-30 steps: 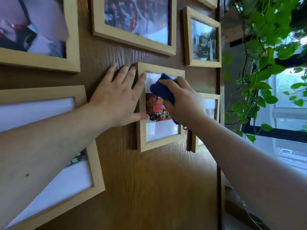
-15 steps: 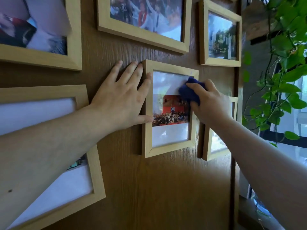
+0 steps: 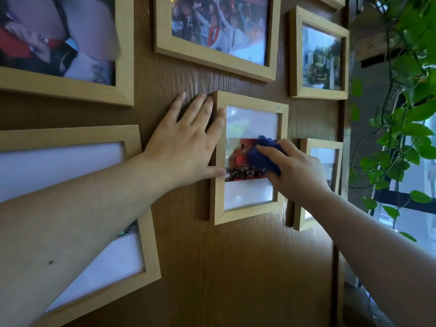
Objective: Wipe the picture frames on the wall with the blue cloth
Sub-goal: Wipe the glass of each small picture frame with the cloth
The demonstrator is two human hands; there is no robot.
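Head view — right hand [image 3: 297, 171] grips blue cloth [image 3: 262, 156], hiding frame [image 3: 250, 100] glass — left hand [image 3: 186, 147] flat.

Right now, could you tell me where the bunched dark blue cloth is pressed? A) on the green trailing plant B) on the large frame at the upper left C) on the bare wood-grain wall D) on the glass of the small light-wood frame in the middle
D: the right hand presses the bunched dark blue cloth against the glass of the small light-wood frame, while the left hand steadies its left edge.

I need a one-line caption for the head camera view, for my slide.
Right hand presses blue cloth on small frame's glass; left hand steadies it.
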